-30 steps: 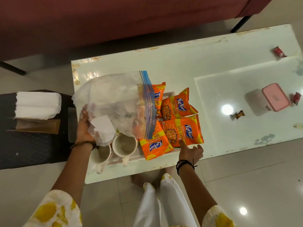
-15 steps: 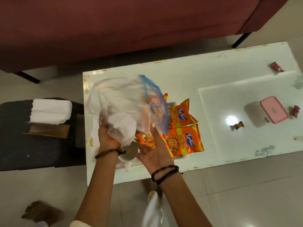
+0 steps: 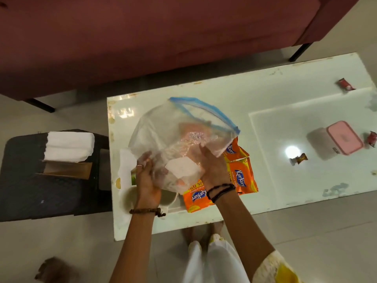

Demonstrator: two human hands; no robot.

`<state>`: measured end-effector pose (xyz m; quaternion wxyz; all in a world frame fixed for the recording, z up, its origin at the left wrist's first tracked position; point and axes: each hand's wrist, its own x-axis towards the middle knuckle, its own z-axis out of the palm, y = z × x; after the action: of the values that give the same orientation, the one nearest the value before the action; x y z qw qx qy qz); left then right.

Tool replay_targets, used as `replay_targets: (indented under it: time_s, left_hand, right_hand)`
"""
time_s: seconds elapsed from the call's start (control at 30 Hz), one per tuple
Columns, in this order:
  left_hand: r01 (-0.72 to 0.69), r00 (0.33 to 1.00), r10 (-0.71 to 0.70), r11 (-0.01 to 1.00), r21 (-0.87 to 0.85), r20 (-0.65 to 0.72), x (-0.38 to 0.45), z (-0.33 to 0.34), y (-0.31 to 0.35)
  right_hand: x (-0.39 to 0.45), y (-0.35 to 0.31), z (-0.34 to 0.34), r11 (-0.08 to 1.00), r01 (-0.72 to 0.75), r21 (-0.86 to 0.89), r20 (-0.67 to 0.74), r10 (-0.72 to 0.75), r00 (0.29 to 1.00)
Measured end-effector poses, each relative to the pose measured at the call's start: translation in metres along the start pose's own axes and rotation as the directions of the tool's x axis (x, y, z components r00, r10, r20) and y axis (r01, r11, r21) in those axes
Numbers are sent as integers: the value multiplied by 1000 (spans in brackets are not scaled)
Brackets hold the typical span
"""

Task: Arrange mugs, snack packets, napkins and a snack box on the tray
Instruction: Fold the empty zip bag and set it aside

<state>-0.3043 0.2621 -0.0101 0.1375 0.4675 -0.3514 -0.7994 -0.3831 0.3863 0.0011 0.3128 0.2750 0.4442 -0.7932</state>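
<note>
**Both hands on the clear bag above the snack packets**

From my remote post I see the left hand and the right hand both grasping a clear zip bag with a blue seal strip, held above the white tabletop. The left hand's fingers curl against the bag's lower left side; the right hand grips its lower right side, fingers pressed into the plastic. A white napkin shows through the bag between the two hands.

Beneath and just right of the right hand lie orange snack packets, partly covered by the bag and the wrist; one packet lies between the two wrists. Beneath the left hand stand two mugs, largely hidden by the wrist, so I cannot tell how their handles point. The tray under them is too pale against the tabletop for me to trace its rim.

Well to the right of the right hand, a pink-lidded snack box rests on the tabletop, apart from the rest, with small wrapped sweets near it. Left of the left hand, folded white cloths lie on a dark stool.
</note>
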Motion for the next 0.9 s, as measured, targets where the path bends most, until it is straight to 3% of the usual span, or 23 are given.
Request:
replay_targets:
  time_s: [0.07,0.13,0.2,0.23,0.3,0.37,0.43,0.5,0.63,0.7,0.8,0.9]
  left_hand:
    - [65,998,-64,995,-78,9,5,-11,14]
    - [98,988,-120,975,-198,-100,18,-26,39]
    - [112,979,-124,990,-81,-160,30,-33,63]
    - [134,984,-125,989,65,-129,35,-29,70]
    - [216,960,-259,926,311,105,38,-6,74]
    - [293,838,-463,829,477,290,30,22,75]
    - [229,780,-522,751,619,345,30,45,72]
    - [172,737,-534,742,648,415,35,55,70]
    - [129,626,-557,764,632,546,32,61,49]
    - [53,672,-521,743,667,527,21,70,34]
    - [-57,829,-354,716,696,433,9,95,0]
    - [7,873,-302,793,609,384,-5,123,-26]
  right_hand:
    - [1,-4,-8,999,41,4,-34,-40,999]
    - [2,-21,-18,998,63,7,50,-63,997]
    - [0,-43,-27,998,64,12,209,-65,976]
    - [-2,-53,-32,999,50,2,272,-48,961]
    - [-6,-71,-43,1000,3,-30,335,7,942]
    - [-10,-86,-57,995,7,-101,325,26,945]
    - [-15,-99,-70,960,74,-271,291,8,957]
    - [-15,-107,-81,931,82,-355,248,9,969]
    - [-7,-111,-105,967,55,-249,175,-10,984]
    - [-8,-117,-118,981,59,-183,239,-14,971]
    - [-15,-139,-152,974,73,-216,420,25,907]
    - [-12,-163,-184,960,125,-251,365,-26,931]
